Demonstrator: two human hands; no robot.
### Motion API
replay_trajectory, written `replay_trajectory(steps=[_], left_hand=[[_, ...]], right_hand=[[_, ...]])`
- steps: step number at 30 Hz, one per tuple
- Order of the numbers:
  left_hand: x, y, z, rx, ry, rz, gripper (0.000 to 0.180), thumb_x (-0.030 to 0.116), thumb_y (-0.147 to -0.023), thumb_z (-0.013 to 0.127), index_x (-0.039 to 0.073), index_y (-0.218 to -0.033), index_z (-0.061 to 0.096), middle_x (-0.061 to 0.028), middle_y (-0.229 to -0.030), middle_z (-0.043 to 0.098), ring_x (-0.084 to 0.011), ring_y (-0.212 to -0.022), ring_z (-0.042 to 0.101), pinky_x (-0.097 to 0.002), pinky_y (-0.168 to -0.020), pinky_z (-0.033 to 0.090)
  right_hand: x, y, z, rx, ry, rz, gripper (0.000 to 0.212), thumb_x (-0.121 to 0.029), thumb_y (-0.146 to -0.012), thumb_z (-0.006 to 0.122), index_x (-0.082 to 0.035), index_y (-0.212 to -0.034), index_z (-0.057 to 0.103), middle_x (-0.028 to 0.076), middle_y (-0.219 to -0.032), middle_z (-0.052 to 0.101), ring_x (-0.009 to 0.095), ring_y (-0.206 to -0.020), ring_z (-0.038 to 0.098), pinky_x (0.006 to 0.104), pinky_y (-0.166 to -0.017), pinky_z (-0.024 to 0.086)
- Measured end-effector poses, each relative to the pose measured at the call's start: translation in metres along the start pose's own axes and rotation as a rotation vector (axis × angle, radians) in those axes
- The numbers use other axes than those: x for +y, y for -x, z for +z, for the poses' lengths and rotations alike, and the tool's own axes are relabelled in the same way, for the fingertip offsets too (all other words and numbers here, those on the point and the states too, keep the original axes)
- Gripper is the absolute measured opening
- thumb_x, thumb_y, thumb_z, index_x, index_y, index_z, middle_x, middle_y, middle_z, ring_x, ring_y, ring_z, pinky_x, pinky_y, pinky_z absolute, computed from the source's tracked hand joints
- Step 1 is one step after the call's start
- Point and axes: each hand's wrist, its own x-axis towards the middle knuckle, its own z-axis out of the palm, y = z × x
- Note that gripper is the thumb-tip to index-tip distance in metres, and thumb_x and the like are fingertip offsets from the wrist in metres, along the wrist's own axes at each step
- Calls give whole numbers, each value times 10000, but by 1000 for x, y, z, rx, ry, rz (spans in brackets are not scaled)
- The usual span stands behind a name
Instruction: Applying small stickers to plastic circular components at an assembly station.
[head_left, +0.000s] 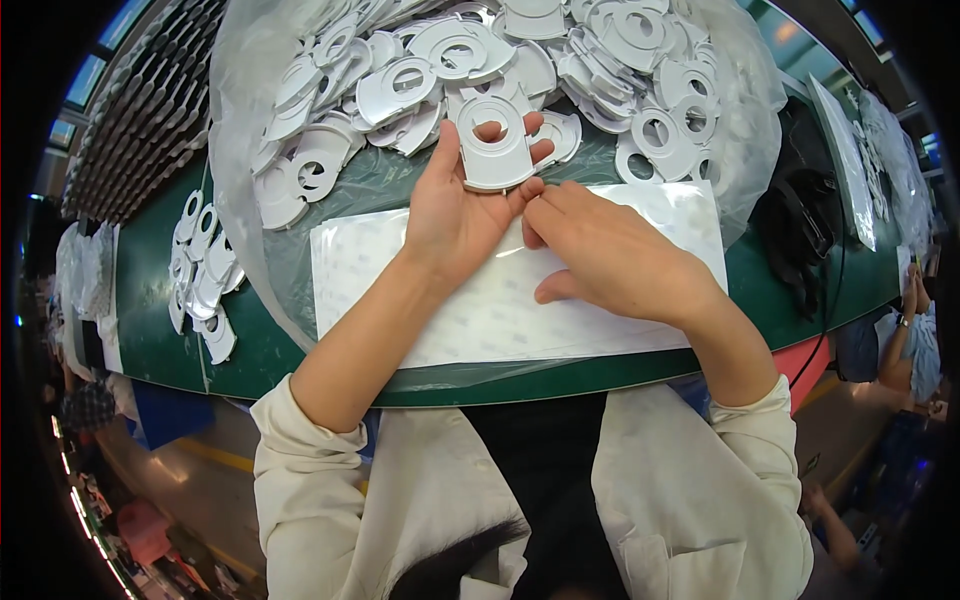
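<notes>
My left hand (450,225) is palm up, with a white plastic part (497,172) held between its thumb and fingers. The part is flat, with a large round hole through which a fingertip shows. Close to its lower edge is my right hand (615,250), its fingers bent together; what they pinch, if anything, is too small to tell. Beneath both hands lies a wide white glossy sheet (420,335) with faint marks. Beyond it, a large heap of similar white plastic parts (400,85) rests on clear plastic film (250,170).
A smaller group of white parts (205,265) lies on the green table (150,330) at the left. Stacked dark grey trays (150,110) rise at the far left. On the right are a black bag-like item (800,215) and a thin cable. Other people work beyond the table.
</notes>
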Motion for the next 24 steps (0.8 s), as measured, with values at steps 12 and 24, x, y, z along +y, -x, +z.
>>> replay_trajectory(steps=[12, 24], left_hand=[[-4, 8, 7, 47, -86, 30, 447, 447, -1005, 221, 72, -1105, 443, -177, -1308, 477, -300, -1101, 502, -370, -782, 439], [-1, 3, 12, 55, -117, 21, 502, 435, -1010, 193, 35, -1209, 421, -194, -1315, 465, -290, -1091, 501, -340, -711, 458]], right_hand=[[-7, 12, 8, 82, 4, -123, 276, -101, -672, 728, -47, -856, 530, 90, -911, 541, 286, -921, 521, 382, -767, 442], [-14, 9, 3, 95, 122, -192, 222, -19, -735, 623, -50, -935, 531, 70, -756, 554, 260, -753, 559, 363, -656, 465]])
